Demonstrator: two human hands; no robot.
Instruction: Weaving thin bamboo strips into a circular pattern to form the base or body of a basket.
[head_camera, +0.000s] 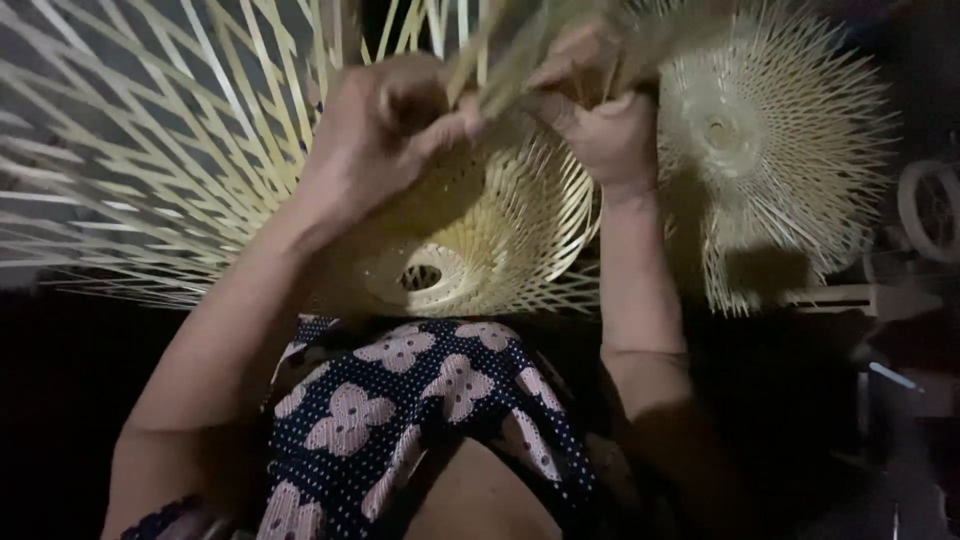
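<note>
We have a half-woven bamboo basket (480, 240) propped on our lap, just above the navy flowered fabric (420, 410) over our knees, its small round base opening turned toward us. Our left hand (385, 130) is closed around a bunch of thin bamboo strips (500, 60) near the basket's upper rim, thumb pressed over them. Our right hand (600, 120) is closed too, pinching the same bunch from the other side, so both hands meet on the strips right at the rim.

As we judge it, the base and much of the curved wall are already woven tight, while the rim is not finished: loose strip ends fan out beyond the weave and need working in. Behind the basket, to the left, a wide open lattice of bamboo slats (150, 150) spreads out, its crossings broad and loose. To the right lies another woven round piece (760, 140) with a small centre and spiky free ends all round, well apart from our hands. The surroundings are too dark to make out
</note>
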